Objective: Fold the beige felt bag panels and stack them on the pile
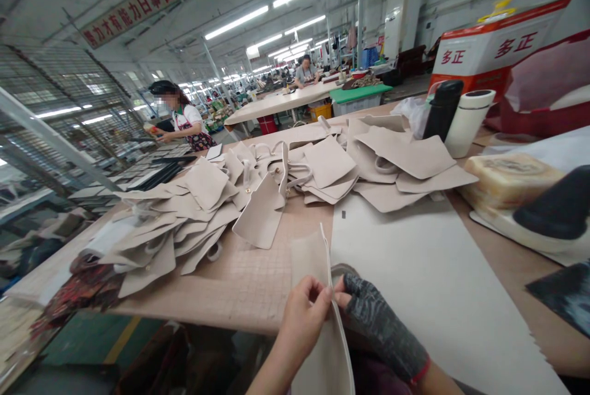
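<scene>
A beige bag panel (322,355) stands on edge before me at the table's front, its long rim facing up. My left hand (305,312) is closed on that rim, thumb and fingers pinching it. From the other side my right hand (369,304), in a dark grey fingerless glove, pinches the same rim, fingertips close to the left thumb. Part of a curved handle (345,269) shows just behind the right fingers. Beyond my hands lies a beige bag piece (260,220) with a bent flap. Whatever small detail sits between the fingertips is hidden.
Heaps of beige panels with handles (203,189) (401,152) spread across the table. A white sheet (415,272) lies at right. Black and white bottles (442,109) (470,121), a yellowish block (511,177) and a red-white box (498,45) stand right. Two people work farther off.
</scene>
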`<state>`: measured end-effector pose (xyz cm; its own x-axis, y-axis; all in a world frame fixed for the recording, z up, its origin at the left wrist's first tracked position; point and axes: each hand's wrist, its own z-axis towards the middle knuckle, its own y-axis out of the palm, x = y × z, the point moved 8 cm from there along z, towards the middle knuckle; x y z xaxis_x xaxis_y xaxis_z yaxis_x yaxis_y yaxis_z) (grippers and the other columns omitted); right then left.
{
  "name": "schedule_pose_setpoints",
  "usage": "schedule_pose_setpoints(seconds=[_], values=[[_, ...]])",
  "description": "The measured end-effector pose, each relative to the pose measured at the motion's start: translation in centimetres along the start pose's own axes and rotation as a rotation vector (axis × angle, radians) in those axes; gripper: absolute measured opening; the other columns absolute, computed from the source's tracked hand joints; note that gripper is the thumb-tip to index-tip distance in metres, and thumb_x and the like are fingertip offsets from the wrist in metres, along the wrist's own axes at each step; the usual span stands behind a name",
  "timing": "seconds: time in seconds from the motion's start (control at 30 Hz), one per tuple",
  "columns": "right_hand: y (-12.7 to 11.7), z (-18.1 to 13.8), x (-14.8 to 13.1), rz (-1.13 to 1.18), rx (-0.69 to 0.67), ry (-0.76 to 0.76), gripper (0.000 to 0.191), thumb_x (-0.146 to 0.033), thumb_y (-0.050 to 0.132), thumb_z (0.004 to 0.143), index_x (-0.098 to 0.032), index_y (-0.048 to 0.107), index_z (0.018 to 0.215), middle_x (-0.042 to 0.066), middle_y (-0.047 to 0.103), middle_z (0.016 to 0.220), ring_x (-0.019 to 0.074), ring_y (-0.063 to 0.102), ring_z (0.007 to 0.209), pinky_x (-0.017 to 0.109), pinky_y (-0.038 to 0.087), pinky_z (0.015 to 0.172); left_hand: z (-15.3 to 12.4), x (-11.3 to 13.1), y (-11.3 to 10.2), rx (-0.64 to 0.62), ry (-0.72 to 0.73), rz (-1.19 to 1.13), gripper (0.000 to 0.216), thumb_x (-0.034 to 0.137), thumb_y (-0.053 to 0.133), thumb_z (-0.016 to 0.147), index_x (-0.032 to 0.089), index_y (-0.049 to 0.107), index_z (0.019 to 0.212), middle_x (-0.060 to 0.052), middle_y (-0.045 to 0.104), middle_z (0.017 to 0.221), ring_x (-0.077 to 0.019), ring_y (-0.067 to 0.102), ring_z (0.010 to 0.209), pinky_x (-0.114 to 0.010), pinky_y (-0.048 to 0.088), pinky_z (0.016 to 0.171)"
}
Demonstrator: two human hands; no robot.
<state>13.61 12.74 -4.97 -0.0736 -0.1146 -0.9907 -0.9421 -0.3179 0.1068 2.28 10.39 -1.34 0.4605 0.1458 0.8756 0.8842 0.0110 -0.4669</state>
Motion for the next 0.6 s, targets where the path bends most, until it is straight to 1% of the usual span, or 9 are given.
schedule_pose_setpoints(seconds=[0.13, 0.2, 0.27, 0.4, 0.43, 0.5, 0.53, 0.57, 0.6], values=[[0.7, -0.3, 0.0, 0.002, 0.019, 0.02, 0.021, -0.04, 0.054, 0.067, -0.02, 0.05, 0.062, -0.001, 0.054, 0.057, 0.013, 0.047, 0.053, 0.027, 0.043, 0.054, -0.2, 0.6, 0.0, 0.028, 0.023, 0.155, 0.019, 0.028, 0.047, 0.079, 0.019, 0.048, 0.062, 0.001, 0.052, 0.056, -0.0151, 0.051, 0.056, -0.025, 0.037, 0.055], [0.4, -0.4, 0.0, -0.01, 0.039, 0.036, 0.02, -0.039, 0.054, 0.066, -0.02, 0.05, 0.062, -0.001, 0.054, 0.057, 0.0129, 0.048, 0.053, 0.027, 0.043, 0.054, -0.1, 0.4, -0.3, 0.033, 0.016, 0.131, 0.019, 0.027, 0.048, 0.077, 0.019, 0.047, 0.06, 0.001, 0.052, 0.054, -0.0145, 0.051, 0.053, -0.024, 0.036, 0.052], [-0.6, -0.3, 0.2, -0.03, 0.066, 0.06, 0.018, -0.038, 0.053, 0.066, -0.021, 0.049, 0.062, -0.002, 0.054, 0.055, 0.0125, 0.048, 0.051, 0.026, 0.042, 0.052, -0.1, 0.0, -1.6, 0.086, 0.001, 0.025, 0.02, 0.029, 0.049, 0.078, 0.019, 0.046, 0.061, 0.002, 0.05, 0.052, -0.0137, 0.05, 0.05, -0.023, 0.037, 0.05], [-4.1, 0.4, 0.9, -0.111, 0.189, 0.095, 0.015, -0.035, 0.05, 0.062, -0.023, 0.043, 0.055, -0.005, 0.047, 0.047, 0.0109, 0.043, 0.045, 0.025, 0.037, 0.046, -0.6, -0.5, -5.4, 0.288, 0.002, -0.183, 0.024, 0.037, 0.052, 0.079, 0.018, 0.049, 0.065, 0.002, 0.052, 0.054, -0.0138, 0.052, 0.051, -0.023, 0.043, 0.052], [-4.6, 0.6, 1.0, -0.135, 0.208, 0.099, 0.016, -0.036, 0.049, 0.06, -0.023, 0.042, 0.054, -0.005, 0.046, 0.045, 0.011, 0.043, 0.043, 0.025, 0.037, 0.045, -0.8, -0.3, -5.9, 0.306, 0.014, -0.19, 0.025, 0.039, 0.053, 0.079, 0.018, 0.051, 0.066, 0.002, 0.054, 0.056, -0.0141, 0.053, 0.052, -0.023, 0.044, 0.053], [-4.6, 0.7, 0.7, -0.178, 0.211, 0.094, 0.019, -0.04, 0.049, 0.061, -0.023, 0.044, 0.054, -0.003, 0.048, 0.046, 0.0127, 0.045, 0.043, 0.027, 0.039, 0.045, -1.1, 0.5, -5.9, 0.295, 0.048, -0.134, 0.024, 0.038, 0.054, 0.08, 0.017, 0.054, 0.067, 0.001, 0.055, 0.058, -0.0146, 0.055, 0.055, -0.023, 0.044, 0.054], [-4.2, 0.6, 0.4, -0.197, 0.21, 0.084, 0.021, -0.043, 0.05, 0.062, -0.022, 0.049, 0.058, -0.001, 0.052, 0.05, 0.0145, 0.049, 0.047, 0.029, 0.042, 0.048, -1.2, 1.0, -5.5, 0.28, 0.066, -0.082, 0.024, 0.037, 0.054, 0.08, 0.017, 0.055, 0.067, 0.0, 0.056, 0.06, -0.0149, 0.055, 0.056, -0.023, 0.044, 0.055], [-3.7, 0.4, -0.1, -0.216, 0.216, 0.069, 0.025, -0.045, 0.052, 0.064, -0.02, 0.054, 0.068, 0.001, 0.058, 0.058, 0.0166, 0.054, 0.053, 0.031, 0.045, 0.053, -1.3, 1.4, -5.0, 0.269, 0.083, -0.027, 0.023, 0.035, 0.053, 0.081, 0.017, 0.055, 0.067, 0.0, 0.056, 0.061, -0.0152, 0.056, 0.058, -0.023, 0.044, 0.056], [-3.1, 0.2, -0.6, -0.234, 0.23, 0.056, 0.032, -0.047, 0.053, 0.065, -0.019, 0.057, 0.082, 0.003, 0.061, 0.066, 0.0186, 0.057, 0.059, 0.033, 0.047, 0.059, -1.4, 1.8, -4.6, 0.266, 0.096, 0.022, 0.022, 0.034, 0.053, 0.081, 0.017, 0.055, 0.066, -0.001, 0.057, 0.062, -0.0155, 0.056, 0.059, -0.023, 0.044, 0.057]])
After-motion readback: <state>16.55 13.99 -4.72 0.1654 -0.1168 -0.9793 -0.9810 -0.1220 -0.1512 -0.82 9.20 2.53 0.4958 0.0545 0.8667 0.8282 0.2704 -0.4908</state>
